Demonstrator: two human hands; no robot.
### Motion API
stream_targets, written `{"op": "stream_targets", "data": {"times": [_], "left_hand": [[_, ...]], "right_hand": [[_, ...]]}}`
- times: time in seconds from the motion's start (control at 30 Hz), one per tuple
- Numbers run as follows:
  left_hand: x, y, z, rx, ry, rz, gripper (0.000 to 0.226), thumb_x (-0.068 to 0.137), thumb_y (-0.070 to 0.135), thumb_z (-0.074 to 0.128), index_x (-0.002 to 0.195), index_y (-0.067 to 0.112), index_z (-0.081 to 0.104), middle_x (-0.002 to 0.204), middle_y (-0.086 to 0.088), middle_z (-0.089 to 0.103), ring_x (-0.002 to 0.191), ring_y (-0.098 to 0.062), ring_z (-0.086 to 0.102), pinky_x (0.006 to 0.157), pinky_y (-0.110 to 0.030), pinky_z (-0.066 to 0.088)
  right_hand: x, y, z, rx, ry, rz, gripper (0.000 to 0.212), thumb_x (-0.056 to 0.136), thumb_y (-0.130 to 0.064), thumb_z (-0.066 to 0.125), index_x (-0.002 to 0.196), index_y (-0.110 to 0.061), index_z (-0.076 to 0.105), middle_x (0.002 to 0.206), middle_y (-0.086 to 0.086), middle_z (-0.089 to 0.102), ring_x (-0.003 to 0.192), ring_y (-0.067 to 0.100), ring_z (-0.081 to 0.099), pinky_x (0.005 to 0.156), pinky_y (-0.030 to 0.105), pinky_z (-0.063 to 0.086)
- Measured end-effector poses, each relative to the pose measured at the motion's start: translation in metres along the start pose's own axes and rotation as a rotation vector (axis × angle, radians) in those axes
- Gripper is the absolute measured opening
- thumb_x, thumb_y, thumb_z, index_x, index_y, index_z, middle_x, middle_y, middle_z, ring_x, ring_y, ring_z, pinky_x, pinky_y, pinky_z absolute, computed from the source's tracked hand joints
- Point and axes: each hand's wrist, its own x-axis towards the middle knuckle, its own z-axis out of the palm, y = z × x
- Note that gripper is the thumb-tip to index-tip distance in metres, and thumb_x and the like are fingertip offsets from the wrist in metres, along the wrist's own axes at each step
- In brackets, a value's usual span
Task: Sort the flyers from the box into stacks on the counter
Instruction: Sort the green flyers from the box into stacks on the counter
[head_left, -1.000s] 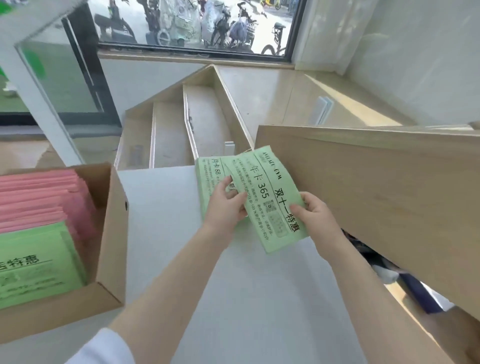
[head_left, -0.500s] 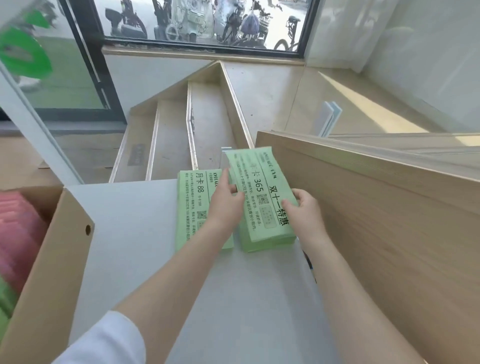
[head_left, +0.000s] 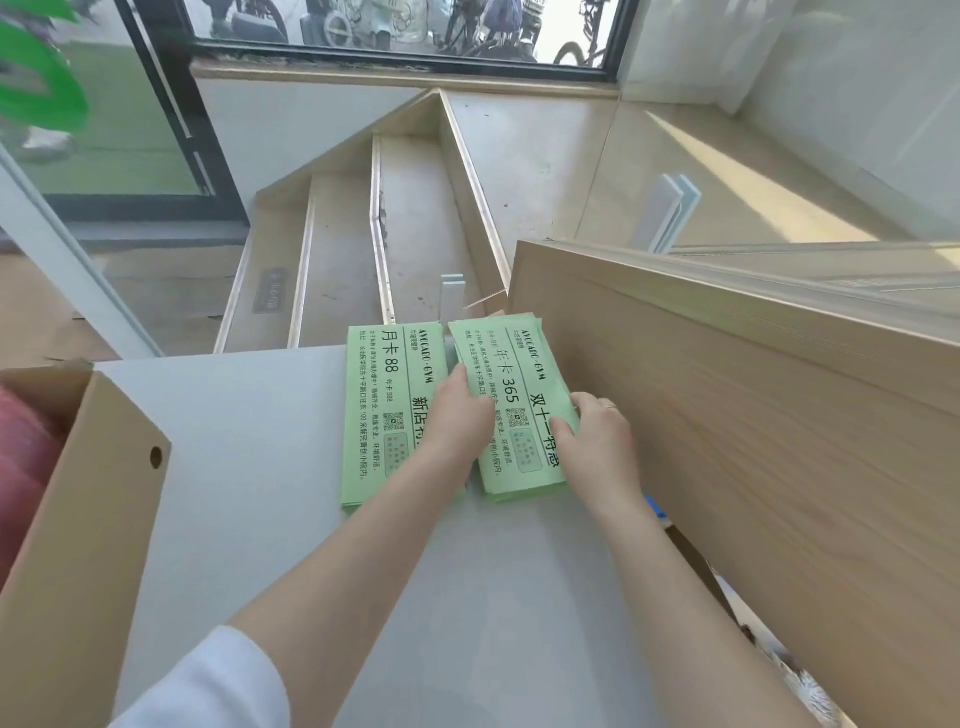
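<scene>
Two stacks of green flyers lie side by side at the far edge of the grey counter (head_left: 260, 493). The left stack (head_left: 387, 410) reads "月卡 88". The right stack (head_left: 511, 395), reading "年卡 365", lies flat against the wooden panel. My left hand (head_left: 460, 421) rests across the gap between the stacks, its fingers on the right stack's left edge. My right hand (head_left: 597, 441) lies on that stack's right side with fingers laid flat on the paper. The cardboard box (head_left: 78, 545) stands at the left, with pink flyers (head_left: 26, 457) showing inside.
A tall wooden panel (head_left: 753, 441) borders the counter on the right. Beyond the counter's far edge, steps (head_left: 405, 234) drop toward a window. A glass door frame (head_left: 62, 254) stands at the far left.
The "365" flyers were held up above the counter; now they lie flat as a stack beside the "88" stack. Both hands have come down onto them. The view has shifted right, cutting off most of the box.
</scene>
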Motion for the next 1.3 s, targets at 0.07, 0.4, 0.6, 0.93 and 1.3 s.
{"op": "stream_targets", "data": {"times": [0.07, 0.4, 0.6, 0.93, 1.3], "left_hand": [[0.002, 0.000, -0.002, -0.062, -0.026, -0.027, 0.042, 0.092, -0.002, 0.032, 0.124, 0.020, 0.049, 0.111, 0.004, 0.060, 0.081, -0.004, 0.058, 0.046, -0.011, 0.043], [0.028, 0.011, -0.002, -0.263, -0.066, -0.148, 0.042, 0.093, 0.010, 0.039, 0.133, 0.025, 0.036, 0.117, 0.000, 0.059, 0.089, -0.015, 0.061, 0.061, -0.029, 0.048], [0.061, 0.028, 0.001, -0.273, 0.004, -0.201, 0.036, 0.092, 0.017, 0.034, 0.128, 0.020, 0.038, 0.102, -0.005, 0.061, 0.085, -0.023, 0.060, 0.074, -0.036, 0.050], [0.078, 0.019, 0.013, -0.321, 0.074, -0.210, 0.056, 0.093, 0.030, 0.036, 0.144, 0.039, 0.015, 0.136, -0.001, 0.047, 0.104, -0.023, 0.060, 0.065, -0.032, 0.052], [0.001, -0.006, 0.009, -0.375, -0.096, -0.177, 0.042, 0.099, 0.024, 0.034, 0.141, 0.026, 0.032, 0.132, 0.004, 0.053, 0.106, -0.013, 0.056, 0.069, -0.026, 0.044]], "right_hand": [[0.002, 0.000, 0.000, 0.008, 0.003, -0.006, 0.022, 0.092, -0.019, 0.049, 0.110, -0.009, 0.058, 0.108, 0.012, 0.054, 0.095, 0.027, 0.053, 0.077, 0.034, 0.042], [0.044, -0.026, -0.012, 0.183, -0.131, 0.056, 0.034, 0.097, -0.013, 0.040, 0.128, -0.004, 0.047, 0.134, 0.010, 0.049, 0.121, 0.025, 0.046, 0.092, 0.028, 0.035], [0.097, -0.037, -0.004, 0.380, -0.287, 0.282, 0.034, 0.092, -0.012, 0.036, 0.121, -0.011, 0.054, 0.125, 0.007, 0.059, 0.107, 0.024, 0.060, 0.088, 0.037, 0.048], [0.108, -0.040, 0.007, 0.429, -0.352, 0.166, 0.038, 0.089, -0.009, 0.032, 0.107, -0.035, 0.053, 0.108, -0.005, 0.066, 0.095, 0.021, 0.066, 0.087, 0.046, 0.053], [0.018, -0.010, -0.020, 0.553, -0.317, 0.289, 0.029, 0.100, -0.015, 0.033, 0.097, -0.028, 0.058, 0.092, -0.010, 0.060, 0.092, 0.013, 0.057, 0.090, 0.034, 0.045]]}}
